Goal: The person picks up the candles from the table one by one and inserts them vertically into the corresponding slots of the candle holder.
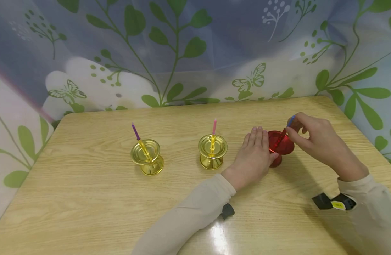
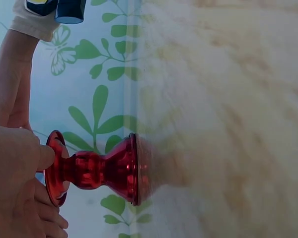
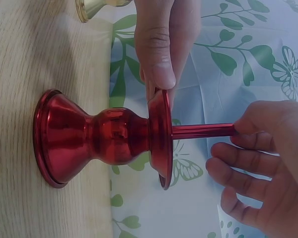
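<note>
A red metal candle holder (image 1: 280,142) stands upright on the table, its stem tube rising from the dish. My left hand (image 1: 253,154) lies along the left side of the dish with straight fingers. In the right wrist view the left thumb (image 3: 164,74) touches the dish rim. My right hand (image 1: 319,140) pinches a small blue candle (image 1: 291,120) between thumb and index finger at the top of the red tube (image 3: 203,131). The candle's lower end is hidden by the fingertips. The other right fingers are loosely bent beside the tube.
Left of the hands stands a gold candle holder (image 1: 211,161) with a pink candle (image 1: 214,126). Farther left, another gold holder (image 1: 152,166) bears a tilted purple candle (image 1: 136,131). A leaf-patterned cloth (image 1: 189,81) hangs behind the wooden table (image 1: 102,205).
</note>
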`<state>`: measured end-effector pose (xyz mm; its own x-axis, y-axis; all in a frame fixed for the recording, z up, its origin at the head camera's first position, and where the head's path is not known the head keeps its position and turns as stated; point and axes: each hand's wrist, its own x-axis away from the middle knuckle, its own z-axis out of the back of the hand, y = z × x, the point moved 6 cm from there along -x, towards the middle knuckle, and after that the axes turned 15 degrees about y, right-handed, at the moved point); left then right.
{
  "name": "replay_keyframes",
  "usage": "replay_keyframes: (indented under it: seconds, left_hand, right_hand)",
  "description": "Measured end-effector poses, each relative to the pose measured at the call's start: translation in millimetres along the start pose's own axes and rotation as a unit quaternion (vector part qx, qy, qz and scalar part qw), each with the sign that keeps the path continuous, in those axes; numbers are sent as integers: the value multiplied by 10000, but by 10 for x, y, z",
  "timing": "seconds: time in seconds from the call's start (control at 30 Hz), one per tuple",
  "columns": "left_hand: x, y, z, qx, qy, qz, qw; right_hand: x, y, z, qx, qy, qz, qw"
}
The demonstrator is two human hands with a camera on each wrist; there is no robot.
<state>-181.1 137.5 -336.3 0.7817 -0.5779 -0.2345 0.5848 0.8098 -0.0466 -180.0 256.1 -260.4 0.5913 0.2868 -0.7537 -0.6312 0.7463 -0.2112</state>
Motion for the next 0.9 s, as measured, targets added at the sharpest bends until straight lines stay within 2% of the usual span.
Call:
replay_keyframes:
  seconds: [0.37, 0.6, 0.9]
  left_hand:
    - [-4, 10, 3, 62, 85, 132, 9999]
    - [2, 18, 26, 13, 244, 59, 9997]
    - [9, 17, 15, 123, 225, 105, 9996]
  right_hand:
    - [7, -4, 0, -10, -76, -5, 10000]
    - [8, 5, 17, -23, -132, -54, 9999]
    - [6, 2, 30, -59, -240, 11, 9997]
